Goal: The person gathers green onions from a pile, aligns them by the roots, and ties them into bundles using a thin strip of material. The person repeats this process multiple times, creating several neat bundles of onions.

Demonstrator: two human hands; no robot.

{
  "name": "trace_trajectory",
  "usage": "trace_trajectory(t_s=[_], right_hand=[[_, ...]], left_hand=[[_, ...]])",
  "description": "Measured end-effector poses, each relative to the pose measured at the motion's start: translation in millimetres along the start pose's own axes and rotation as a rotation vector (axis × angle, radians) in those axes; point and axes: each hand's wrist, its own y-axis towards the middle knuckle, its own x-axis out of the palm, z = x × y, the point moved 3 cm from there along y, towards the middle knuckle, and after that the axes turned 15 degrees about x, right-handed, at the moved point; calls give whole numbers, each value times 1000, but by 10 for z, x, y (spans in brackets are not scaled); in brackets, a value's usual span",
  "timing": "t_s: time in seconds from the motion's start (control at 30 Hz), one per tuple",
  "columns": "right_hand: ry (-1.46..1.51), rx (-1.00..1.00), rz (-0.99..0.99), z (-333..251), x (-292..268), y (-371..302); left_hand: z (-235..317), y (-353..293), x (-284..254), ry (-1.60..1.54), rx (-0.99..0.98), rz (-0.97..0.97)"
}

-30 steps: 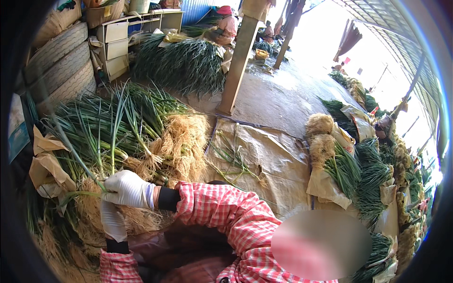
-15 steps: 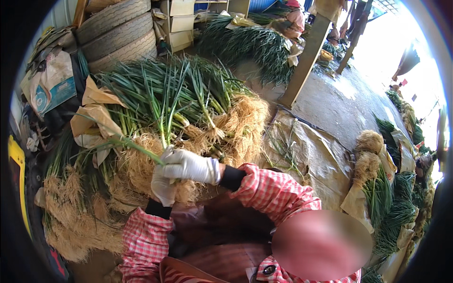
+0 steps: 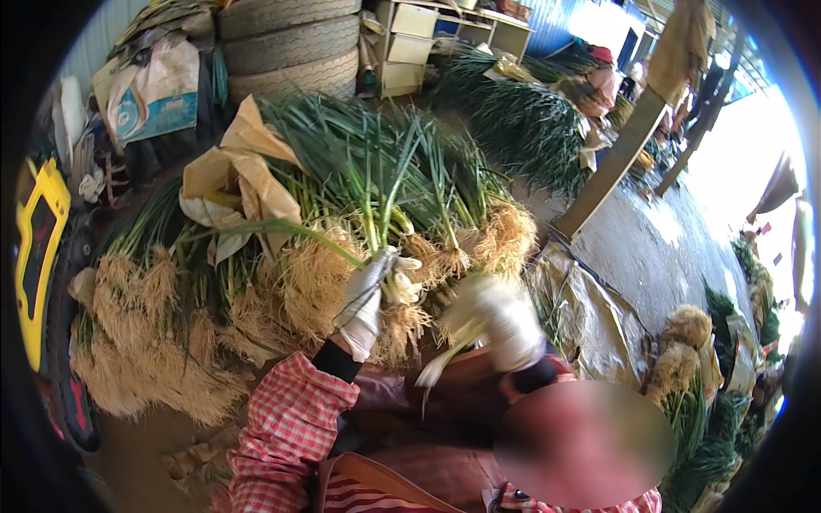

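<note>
**Hands at the root end of the green onion pile**

Both hands were seen in white gloves, raised in front of the red checked sleeves. Going from the left, a yellow and black object [image 3: 38, 256] was seen at the rim, then a pile of green onions [image 3: 342, 188] laid with pale root tufts toward the person and green tops pointing away, toward stacked tyres [image 3: 291, 43]. Brown paper wrapping [image 3: 248, 179] was draped over the left part of the pile.

The left hand [image 3: 363, 299] was closed around a small bunch of onions [image 3: 402, 286] at the root end; its stalks ran up and away from the person, almost in line with the stalks of the pile just behind. One long green leaf [image 3: 282, 229] was bent off to the left from that grip.

The right hand [image 3: 505, 321] was blurred by motion; whether it was clenched or released could not be told. A pale stalk [image 3: 440, 363] was seen slanting down from it toward the lap. The pile was nearer the left hand. Farther right, a tarpaulin [image 3: 590, 316] and more bundled onions [image 3: 684, 376] were laid on the floor.
</note>
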Motion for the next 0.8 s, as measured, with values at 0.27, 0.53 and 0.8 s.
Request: trace_trajectory(t_s=[0.27,0.53,0.8], right_hand=[[770,398,-13,643,-899,290],[710,612,-261,439,230,857],[567,544,-182,410,371,927]], left_hand=[[-124,-163,368,118,-42,-303],[-158,-299,341,320,29,-387],[-26,-556,233,531,-260,-470]])
